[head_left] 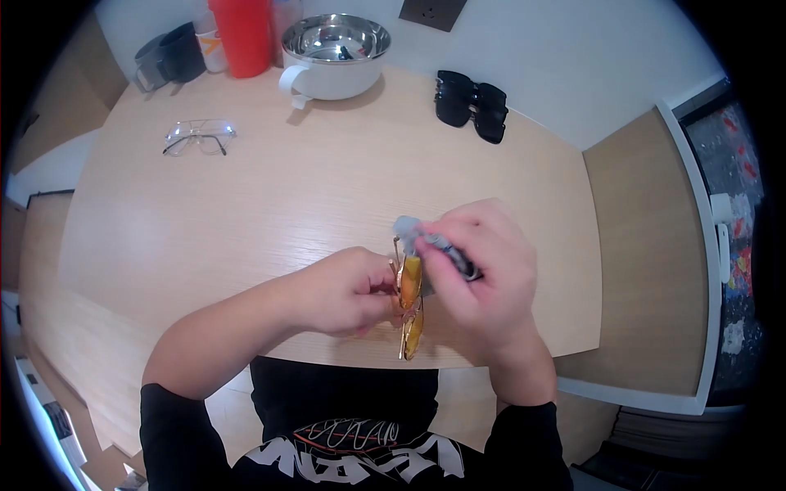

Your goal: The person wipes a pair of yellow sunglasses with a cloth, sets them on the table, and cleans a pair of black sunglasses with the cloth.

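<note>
My left hand (360, 293) is closed on a pair of yellow-tinted glasses (411, 282) with a thin gold frame. The glasses are turned on end, one lens above the other, over the table's front part. In my right hand (487, 266) a crumpled grey cloth (405, 227) is pinched between thumb and fingers, with a darker patch showing near the palm. The cloth is at the upper end of the glasses, by the upper lens. Whether it presses on the lens I cannot tell.
Clear-lens glasses (198, 139) lie at the far left of the wooden table (270, 204). Dark sunglasses (472, 106) lie at the far right. Along the back stand a white-handled steel bowl (334, 78), a red container (243, 41) and dark mugs (182, 53). A wall socket (432, 12) is behind.
</note>
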The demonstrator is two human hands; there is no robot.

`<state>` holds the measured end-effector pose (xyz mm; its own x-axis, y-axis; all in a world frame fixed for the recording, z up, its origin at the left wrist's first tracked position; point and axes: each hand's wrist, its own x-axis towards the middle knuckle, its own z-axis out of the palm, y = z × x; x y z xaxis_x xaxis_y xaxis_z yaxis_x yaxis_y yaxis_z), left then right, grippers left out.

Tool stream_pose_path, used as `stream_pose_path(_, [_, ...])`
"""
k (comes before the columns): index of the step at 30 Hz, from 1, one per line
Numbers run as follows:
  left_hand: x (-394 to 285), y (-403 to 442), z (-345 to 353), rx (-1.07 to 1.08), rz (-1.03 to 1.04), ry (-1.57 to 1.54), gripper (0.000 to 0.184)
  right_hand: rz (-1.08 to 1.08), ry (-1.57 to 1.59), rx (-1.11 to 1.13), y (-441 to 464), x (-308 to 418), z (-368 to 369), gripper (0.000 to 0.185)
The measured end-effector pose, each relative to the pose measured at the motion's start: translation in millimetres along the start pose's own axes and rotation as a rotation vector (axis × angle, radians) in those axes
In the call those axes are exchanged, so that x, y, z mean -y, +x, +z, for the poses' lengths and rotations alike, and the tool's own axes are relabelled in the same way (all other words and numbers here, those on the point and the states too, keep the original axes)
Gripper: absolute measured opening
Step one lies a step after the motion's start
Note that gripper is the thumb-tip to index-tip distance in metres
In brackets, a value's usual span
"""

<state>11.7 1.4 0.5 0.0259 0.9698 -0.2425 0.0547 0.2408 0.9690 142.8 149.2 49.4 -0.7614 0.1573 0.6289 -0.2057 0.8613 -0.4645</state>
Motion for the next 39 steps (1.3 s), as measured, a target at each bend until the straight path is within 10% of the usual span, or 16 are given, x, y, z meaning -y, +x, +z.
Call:
stream_pose_path(12, [1.2,-2.2,-1.7,0.011,0.127,-0.142,0.01,0.222,0.241,-0.059,-5.1,-4.3,-2.9,0.02])
stream_pose_path(22, [1.7,-8.8,-9.3,-0.036,0.359,-0.267,0.006,-0.043,0.376,0.175,-8.3,-6.3,-1.7,0.027])
stream_pose_path(28, [-5.9,-15.2,-12.4,-0.015,0.271,-0.454,0.009,0.07,0.569,0.323,-11.9,-12.2,-10.9,0.02])
stream_pose_path(31, [5.0,-12.3,-17.2,0.01,0.353,-0.371,0.012,0.605,0.777,0.314,-12.4,7.6,-13.3,0.016])
stream_pose_path(39, [1.5,-9.1,-11.6,-0.09,0.363,-0.259,0.019,0.701,0.824,0.328,-10.1,7.0,-9.4,0.016])
